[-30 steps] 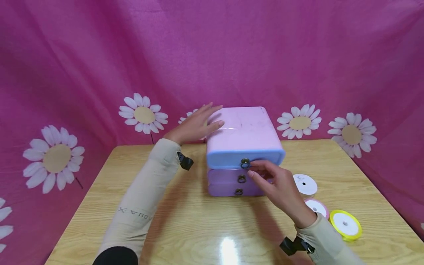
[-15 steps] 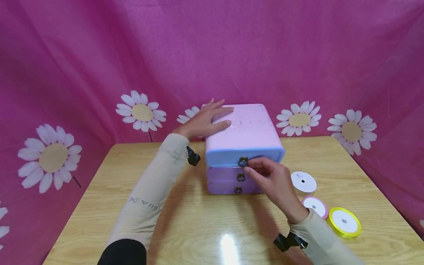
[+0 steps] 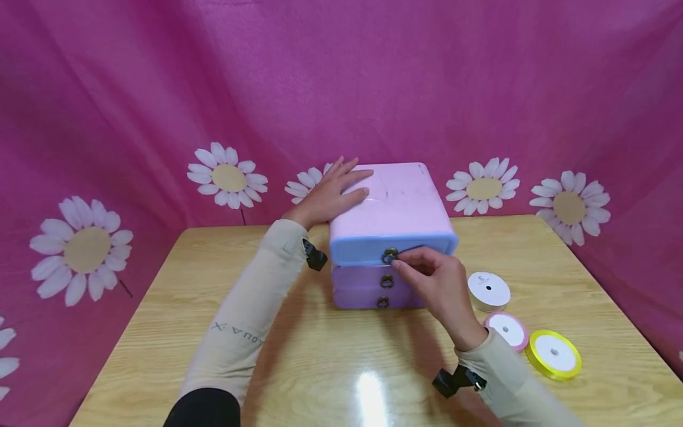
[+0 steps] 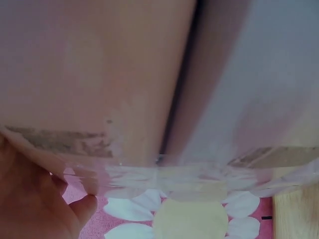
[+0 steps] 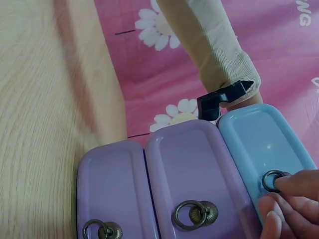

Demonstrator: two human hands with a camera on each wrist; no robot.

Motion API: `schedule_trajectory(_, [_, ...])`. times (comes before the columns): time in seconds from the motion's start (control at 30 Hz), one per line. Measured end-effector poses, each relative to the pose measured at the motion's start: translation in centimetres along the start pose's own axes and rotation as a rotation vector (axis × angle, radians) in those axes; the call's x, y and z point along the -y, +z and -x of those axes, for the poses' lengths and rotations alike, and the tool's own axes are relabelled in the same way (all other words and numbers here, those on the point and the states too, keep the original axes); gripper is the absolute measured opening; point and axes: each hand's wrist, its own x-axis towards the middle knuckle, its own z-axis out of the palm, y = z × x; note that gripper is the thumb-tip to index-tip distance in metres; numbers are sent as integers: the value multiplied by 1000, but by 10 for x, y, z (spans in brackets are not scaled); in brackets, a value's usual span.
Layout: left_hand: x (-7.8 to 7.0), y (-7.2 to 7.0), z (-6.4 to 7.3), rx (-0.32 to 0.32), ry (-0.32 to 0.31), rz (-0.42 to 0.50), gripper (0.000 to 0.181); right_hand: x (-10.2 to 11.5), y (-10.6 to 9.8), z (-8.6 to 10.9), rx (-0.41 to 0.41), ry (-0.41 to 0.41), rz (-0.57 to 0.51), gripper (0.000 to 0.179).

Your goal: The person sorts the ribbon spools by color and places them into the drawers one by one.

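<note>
A small drawer cabinet with a pink top [image 3: 408,201] stands on the table in the head view. Its upper drawer [image 3: 354,251] has a light blue front, flush above two purple drawers [image 5: 192,159]. My left hand [image 3: 329,194] rests on the left part of the top, fingers spread and straight; in the left wrist view, part of that hand [image 4: 35,199] shows by the cabinet's taped side. With thumb and forefinger, my right hand [image 3: 441,284] pinches the bronze ring pull [image 5: 266,180] of the blue drawer. Similar rings hang on both purple fronts.
Right of the cabinet lie a white spool [image 3: 488,289], a pink-rimmed spool [image 3: 512,335] and a yellow-rimmed spool [image 3: 567,356], close to my right forearm. A pink curtain [image 3: 405,77] with daisies hangs behind the wooden table [image 3: 224,279].
My left hand has come right and settled on the cabinet top. My right thumb and forefinger have closed on the blue drawer's ring pull. The spools have stayed put.
</note>
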Motion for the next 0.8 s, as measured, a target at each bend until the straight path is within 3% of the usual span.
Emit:
schedule_trajectory(0.4, [-3, 4, -3, -34, 14, -6, 49, 0, -3, -1, 0, 24, -24, 17])
schedule_trajectory(0.67, [0, 7, -3, -60, 42, 38, 45, 31, -10, 4, 31, 137, -152, 16])
schedule_trajectory(0.8, [0, 6, -2, -61, 35, 45, 45, 30, -11, 4, 50, 162, -206, 19])
